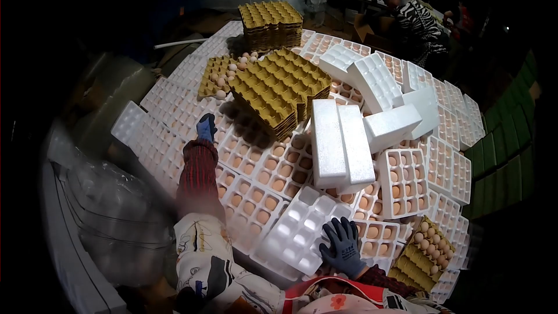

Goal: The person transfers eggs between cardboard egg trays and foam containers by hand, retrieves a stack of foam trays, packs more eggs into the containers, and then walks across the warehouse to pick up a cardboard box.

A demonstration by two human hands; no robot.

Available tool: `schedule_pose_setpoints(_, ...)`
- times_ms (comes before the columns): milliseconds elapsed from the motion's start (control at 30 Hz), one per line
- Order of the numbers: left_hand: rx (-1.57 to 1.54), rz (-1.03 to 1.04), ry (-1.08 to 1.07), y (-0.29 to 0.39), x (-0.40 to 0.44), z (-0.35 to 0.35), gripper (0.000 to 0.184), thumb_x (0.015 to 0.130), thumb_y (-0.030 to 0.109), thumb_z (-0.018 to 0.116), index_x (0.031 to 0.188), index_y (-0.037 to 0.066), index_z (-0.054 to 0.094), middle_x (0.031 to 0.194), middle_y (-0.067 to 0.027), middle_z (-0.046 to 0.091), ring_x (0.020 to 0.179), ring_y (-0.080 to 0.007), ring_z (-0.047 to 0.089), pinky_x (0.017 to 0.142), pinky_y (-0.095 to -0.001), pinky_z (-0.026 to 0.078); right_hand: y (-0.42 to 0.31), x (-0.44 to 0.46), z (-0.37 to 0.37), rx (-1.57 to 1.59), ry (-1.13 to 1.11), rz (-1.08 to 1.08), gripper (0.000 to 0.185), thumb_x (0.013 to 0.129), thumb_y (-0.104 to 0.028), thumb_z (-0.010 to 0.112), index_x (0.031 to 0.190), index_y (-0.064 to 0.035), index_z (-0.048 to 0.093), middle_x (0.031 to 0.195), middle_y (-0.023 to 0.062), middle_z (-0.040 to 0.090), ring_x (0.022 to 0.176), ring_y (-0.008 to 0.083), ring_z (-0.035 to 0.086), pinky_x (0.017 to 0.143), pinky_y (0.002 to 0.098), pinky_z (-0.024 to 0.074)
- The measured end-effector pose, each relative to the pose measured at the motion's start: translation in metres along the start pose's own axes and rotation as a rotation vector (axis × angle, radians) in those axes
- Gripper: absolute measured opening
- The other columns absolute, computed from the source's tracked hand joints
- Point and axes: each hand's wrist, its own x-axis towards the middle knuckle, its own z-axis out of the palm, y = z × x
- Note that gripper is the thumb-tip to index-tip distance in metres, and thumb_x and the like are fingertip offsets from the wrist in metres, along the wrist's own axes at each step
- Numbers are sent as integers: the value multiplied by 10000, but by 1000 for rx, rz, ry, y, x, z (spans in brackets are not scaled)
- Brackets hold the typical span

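My left hand (206, 127), in a blue-grey glove, reaches out over white foam egg trays (210, 157). Its fingers are bunched and partly hidden, so I cannot tell whether they hold anything. My right hand (343, 248), gloved alike, has its fingers spread. It rests at the right edge of a white foam piece (302, 229) with square bumps, beside a foam tray of brown eggs (376, 238). Beyond my left hand sits a stack of yellowish egg trays (282, 90), with loose eggs (232, 68) on another such tray behind it.
A taller stack of yellowish trays (271, 23) stands at the back. White foam pieces (343, 145) lie piled over egg-filled trays. Another yellowish tray (415, 267) with eggs is at lower right. Clear plastic wrap (116, 215) bulges at left. A person in a striped top (415, 20) is at the back right.
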Motion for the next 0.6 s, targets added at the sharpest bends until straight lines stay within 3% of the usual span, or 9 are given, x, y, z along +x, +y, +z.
schedule_pose_setpoints(67,502,291,-74,6,-3,1,465,865,329,694,1236,57,623,1102,-98,697,954,-266,661,819,-411,527,0,1,-1,12,-4,10,603,828,-344,667,1372,-135,513,1410,202,456,1354,443,344,1119,587,225)
schedule_pose_setpoints(100,502,296,-68,7,2,5,465,865,329,694,1236,57,623,1102,-98,697,954,-266,661,819,-411,527,1,2,-1,14,-2,3,603,828,-344,667,1372,-135,513,1410,202,456,1354,443,344,1119,587,225)
schedule_pose_setpoints(167,892,531,-10,5,15,17,534,839,357,703,1239,16,609,1113,-173,691,1019,-301,657,880,-381,513,0,3,3,-6,-18,39,613,810,-329,687,1364,-120,527,1401,201,465,1354,435,346,1123,590,218)
schedule_pose_setpoints(233,1010,579,56,9,26,39,594,822,364,701,1280,8,575,1230,-225,628,1144,-377,591,970,-434,471,1,3,5,11,-26,61,592,815,-354,676,1345,-130,537,1384,201,483,1325,452,375,1094,608,237)
schedule_pose_setpoints(367,1100,563,47,27,47,83,780,787,419,741,1410,54,444,1306,-212,591,1185,-375,573,984,-437,467,9,1,19,-96,-51,102,571,758,-409,715,1273,-194,596,1332,154,523,1251,429,438,1045,630,266)
schedule_pose_setpoints(433,1073,645,194,14,78,96,829,776,418,751,1431,53,397,1321,-209,579,1195,-385,561,990,-431,465,12,-2,24,-162,-83,122,545,768,-443,710,1259,-226,611,1343,129,524,1251,412,444,1046,627,271)
schedule_pose_setpoints(500,1081,634,147,8,100,98,766,773,409,758,1375,40,462,1299,-194,597,1185,-368,572,988,-425,467,27,-20,39,-284,-153,108,558,807,-475,647,1299,-215,599,1413,124,488,1339,395,370,1102,608,210)
schedule_pose_setpoints(567,1385,872,198,-9,120,86,446,893,358,608,1203,44,539,1050,-189,663,972,-338,653,839,-419,522,36,-27,45,-393,-242,85,579,847,-508,584,1340,-205,586,1482,119,451,1426,378,296,1159,588,150)
schedule_pose_setpoints(600,1235,734,161,2,111,87,552,830,383,688,1240,41,549,1129,-183,658,1045,-341,634,894,-417,506,36,-29,47,-382,-248,102,551,851,-502,582,1314,-205,606,1461,119,475,1418,381,310,1149,598,164)
